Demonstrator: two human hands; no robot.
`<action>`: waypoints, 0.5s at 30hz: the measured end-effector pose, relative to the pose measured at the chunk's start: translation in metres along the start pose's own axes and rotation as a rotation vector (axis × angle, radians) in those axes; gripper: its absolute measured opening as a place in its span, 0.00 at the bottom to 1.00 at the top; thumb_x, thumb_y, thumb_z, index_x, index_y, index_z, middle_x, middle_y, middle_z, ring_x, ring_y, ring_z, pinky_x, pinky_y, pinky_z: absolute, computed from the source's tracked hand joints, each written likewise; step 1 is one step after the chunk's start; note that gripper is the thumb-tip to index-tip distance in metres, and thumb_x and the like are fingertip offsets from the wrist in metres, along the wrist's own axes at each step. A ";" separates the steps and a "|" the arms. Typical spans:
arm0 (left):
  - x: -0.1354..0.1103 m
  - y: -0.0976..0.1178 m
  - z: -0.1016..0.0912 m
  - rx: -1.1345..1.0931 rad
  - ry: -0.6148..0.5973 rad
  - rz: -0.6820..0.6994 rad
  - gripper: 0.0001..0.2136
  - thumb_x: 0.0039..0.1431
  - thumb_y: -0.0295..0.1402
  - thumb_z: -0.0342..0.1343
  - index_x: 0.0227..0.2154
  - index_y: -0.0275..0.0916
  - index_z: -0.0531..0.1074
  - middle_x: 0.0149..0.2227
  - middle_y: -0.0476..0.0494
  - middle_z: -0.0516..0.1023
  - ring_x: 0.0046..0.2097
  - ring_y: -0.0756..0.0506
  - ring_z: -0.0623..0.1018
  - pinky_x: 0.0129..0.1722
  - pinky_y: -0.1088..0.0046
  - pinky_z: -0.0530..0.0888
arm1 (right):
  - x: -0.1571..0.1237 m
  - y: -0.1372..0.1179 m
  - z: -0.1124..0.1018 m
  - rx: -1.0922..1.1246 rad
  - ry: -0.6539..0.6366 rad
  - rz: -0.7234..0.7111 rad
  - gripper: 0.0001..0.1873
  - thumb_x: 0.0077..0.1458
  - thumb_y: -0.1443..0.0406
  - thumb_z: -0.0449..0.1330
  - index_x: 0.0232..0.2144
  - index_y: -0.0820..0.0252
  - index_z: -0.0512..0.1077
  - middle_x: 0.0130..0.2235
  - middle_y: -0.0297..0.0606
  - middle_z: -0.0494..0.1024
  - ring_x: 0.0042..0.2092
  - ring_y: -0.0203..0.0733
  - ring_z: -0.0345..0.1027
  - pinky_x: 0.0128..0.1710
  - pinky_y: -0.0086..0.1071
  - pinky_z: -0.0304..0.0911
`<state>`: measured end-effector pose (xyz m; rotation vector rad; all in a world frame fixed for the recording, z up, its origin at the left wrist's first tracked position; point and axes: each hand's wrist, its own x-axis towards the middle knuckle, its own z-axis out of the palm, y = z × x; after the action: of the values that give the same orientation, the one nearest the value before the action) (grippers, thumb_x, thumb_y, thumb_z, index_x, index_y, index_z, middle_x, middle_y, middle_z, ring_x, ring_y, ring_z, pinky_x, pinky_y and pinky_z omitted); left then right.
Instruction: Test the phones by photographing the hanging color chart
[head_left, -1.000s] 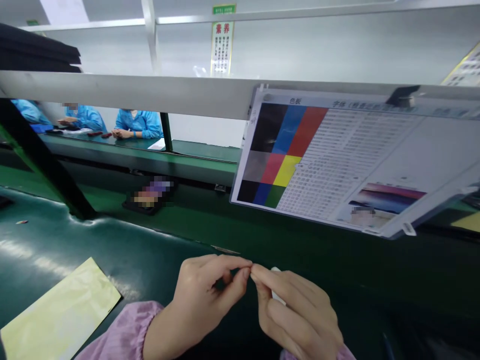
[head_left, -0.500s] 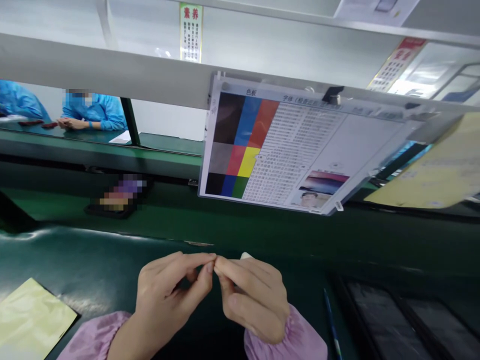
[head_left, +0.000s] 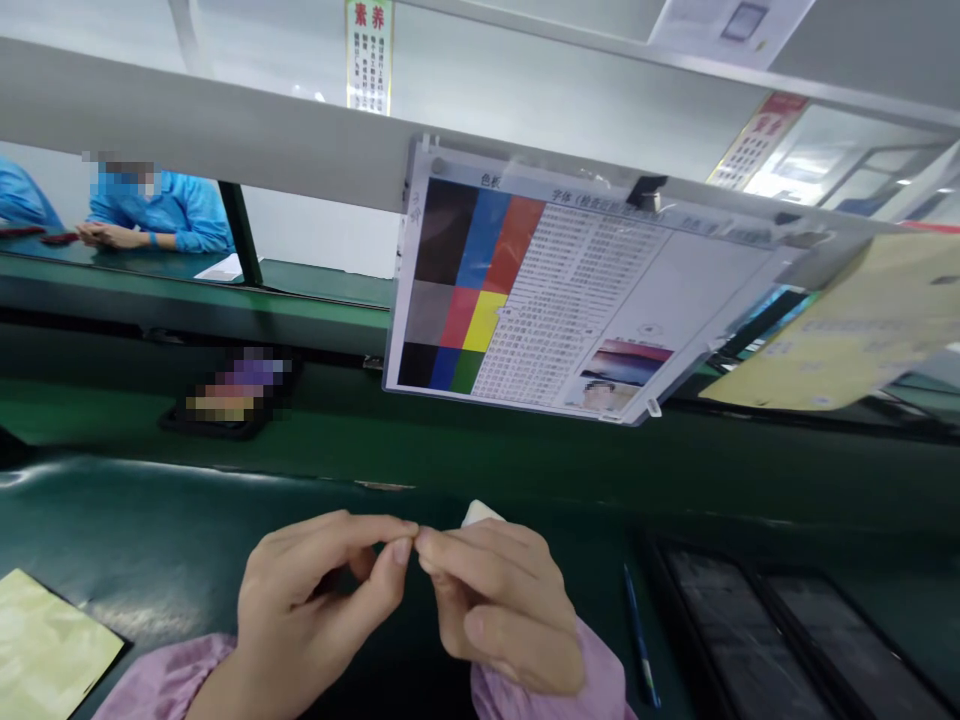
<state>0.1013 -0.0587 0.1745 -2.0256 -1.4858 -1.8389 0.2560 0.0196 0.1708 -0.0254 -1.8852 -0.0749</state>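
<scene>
My left hand (head_left: 315, 595) and my right hand (head_left: 501, 600) meet over the near edge of the dark green bench (head_left: 187, 520). On each, the thumb and index finger are pinched together, the fingertips of the two hands touching. Whatever lies between them, if anything, is too small or hidden to make out. Behind the knuckles of my right hand a small white object (head_left: 481, 512) shows in part. To the right of that hand lies a blue pen (head_left: 639, 630).
Framed dark panels (head_left: 750, 620) lie at the right. A yellow sheet (head_left: 56, 640) is at the left, a phone-like device (head_left: 238, 392) on the ledge. A colour chart (head_left: 517, 300) hangs ahead, beside a yellowish paper (head_left: 832, 330). A person in blue (head_left: 191, 210) sits beyond the partition.
The camera view has shifted slightly, so the surroundings sit further left. My hands stay pinched together, the right tilted a little; more of the white object shows behind it.
</scene>
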 end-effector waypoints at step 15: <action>0.000 0.005 -0.005 -0.078 -0.065 0.030 0.06 0.70 0.28 0.55 0.45 0.43 0.74 0.18 0.61 0.70 0.16 0.57 0.69 0.19 0.85 0.66 | 0.009 -0.004 0.000 0.149 0.187 0.181 0.20 0.61 0.81 0.58 0.26 0.57 0.57 0.40 0.33 0.86 0.23 0.32 0.76 0.22 0.23 0.66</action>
<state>0.1008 -0.0638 0.1789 -2.1503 -1.4118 -1.8655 0.2534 0.0156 0.1795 -0.0839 -1.6899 0.1814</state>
